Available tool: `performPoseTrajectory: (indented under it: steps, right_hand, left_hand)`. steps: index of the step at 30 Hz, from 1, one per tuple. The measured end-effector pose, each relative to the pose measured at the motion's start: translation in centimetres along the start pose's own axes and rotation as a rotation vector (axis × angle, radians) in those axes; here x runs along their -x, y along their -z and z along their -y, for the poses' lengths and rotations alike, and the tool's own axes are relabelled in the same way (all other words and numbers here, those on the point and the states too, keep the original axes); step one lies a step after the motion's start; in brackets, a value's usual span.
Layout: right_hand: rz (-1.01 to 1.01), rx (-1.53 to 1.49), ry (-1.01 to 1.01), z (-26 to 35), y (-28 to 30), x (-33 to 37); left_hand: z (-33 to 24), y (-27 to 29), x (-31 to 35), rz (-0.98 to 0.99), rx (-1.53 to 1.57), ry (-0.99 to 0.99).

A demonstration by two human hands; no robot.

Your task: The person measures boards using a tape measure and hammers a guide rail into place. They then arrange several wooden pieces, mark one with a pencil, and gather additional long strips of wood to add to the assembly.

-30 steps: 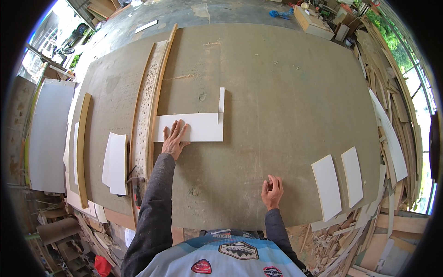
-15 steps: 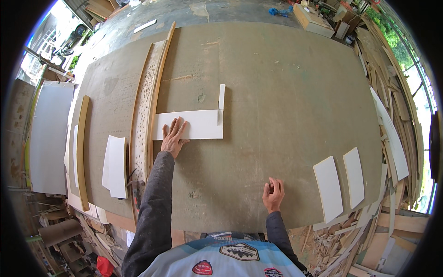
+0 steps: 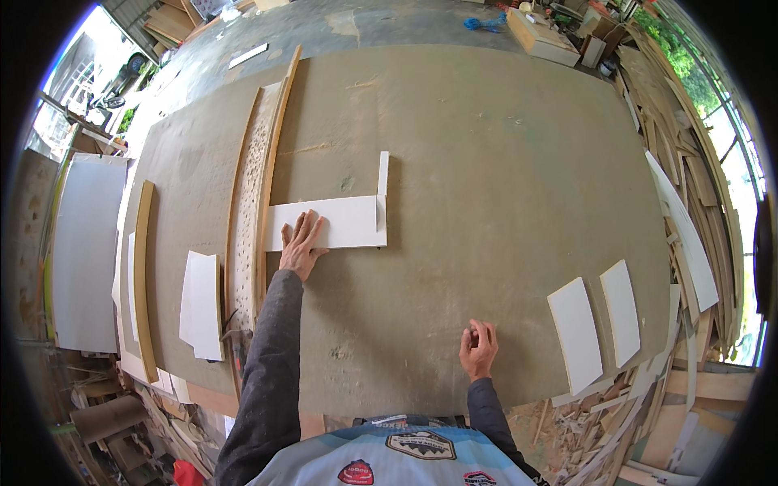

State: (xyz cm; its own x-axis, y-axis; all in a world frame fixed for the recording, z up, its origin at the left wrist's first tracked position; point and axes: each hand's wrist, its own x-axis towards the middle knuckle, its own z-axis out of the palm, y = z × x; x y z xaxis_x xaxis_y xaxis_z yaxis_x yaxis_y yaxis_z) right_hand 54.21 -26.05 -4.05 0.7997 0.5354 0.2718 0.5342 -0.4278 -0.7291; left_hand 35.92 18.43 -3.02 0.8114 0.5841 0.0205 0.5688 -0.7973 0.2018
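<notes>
My left hand (image 3: 301, 247) lies with spread fingers on a white board (image 3: 344, 223), pressing near its left end. That end meets a long wooden strip (image 3: 276, 154) beside a speckled panel (image 3: 254, 170). A narrow white strip (image 3: 383, 172) sticks out away from me at the board's far right corner. My right hand (image 3: 480, 350) hovers over the bare tabletop, apart from the board, its fingers curled together. Whatever they may hold is too small to make out.
The large brown worktable (image 3: 470, 178) fills the middle. Two white panels (image 3: 574, 334) rest at its right side. Stacked white pieces (image 3: 203, 304), a hammer (image 3: 235, 336) and a thick wooden bar (image 3: 144, 275) are at the left. Timber offcuts (image 3: 697, 202) are piled beyond the right edge.
The whole view has shifted slightly. My left hand stays on the white board, and my right hand remains curled in nearly the same place.
</notes>
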Motion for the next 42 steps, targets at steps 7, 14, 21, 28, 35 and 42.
performPoseTrajectory:
  steps: [7, 14, 21, 28, 35, 42]
  right_hand:
    - [-0.011, -0.011, -0.006, 0.2, 0.0, -0.1]
    - [-0.004, -0.011, -0.021, -0.1, -0.2, 0.3]
    - [0.010, -0.017, -0.082, 0.3, 0.2, 0.3]
    - [-0.005, 0.000, -0.095, 0.7, 0.2, 0.1]
    - [-0.003, -0.021, -0.119, 0.8, 0.1, 0.5]
    - [-0.002, 0.013, -0.085, 0.2, 0.1, 0.4]
  left_hand:
    - [0.3, 0.1, -0.6, -0.007, 0.012, -0.011]
    - [0.7, 0.1, -2.1, -0.010, -0.001, -0.018]
    - [2.3, -0.1, -6.4, -0.002, -0.018, -0.017]
    - [4.7, -0.4, -11.7, -0.030, -0.026, -0.054]
    - [6.5, 0.3, -16.3, 0.065, -0.001, -0.058]
    - [6.6, 6.3, -21.4, 0.352, -0.117, -0.082]
